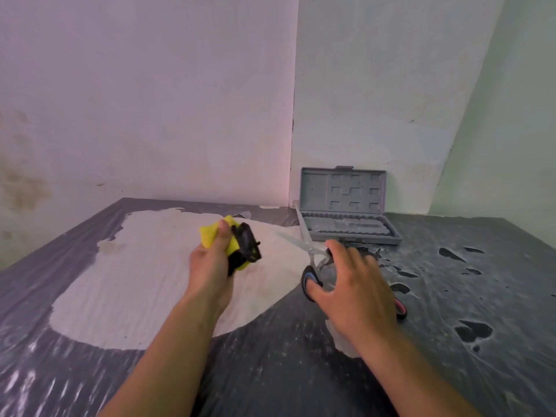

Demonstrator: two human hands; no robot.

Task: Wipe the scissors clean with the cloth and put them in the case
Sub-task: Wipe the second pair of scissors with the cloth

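My left hand [212, 260] is closed around a bunched yellow and black cloth [237, 245], held just above the table. My right hand [352, 284] grips the black and red handles of the scissors [310, 251]; the thumb passes through one loop. The steel blades are spread apart and point away toward the grey plastic case [346, 206]. The case stands open at the back, its lid upright against the wall, its moulded tray lying flat. One blade tip overlaps the left end of the case in the view.
The table [301, 371] is covered with dark plastic sheeting, worn through to a pale patch [144, 281] on the left and with small torn holes [472, 329] on the right. Walls close off the back and right side.
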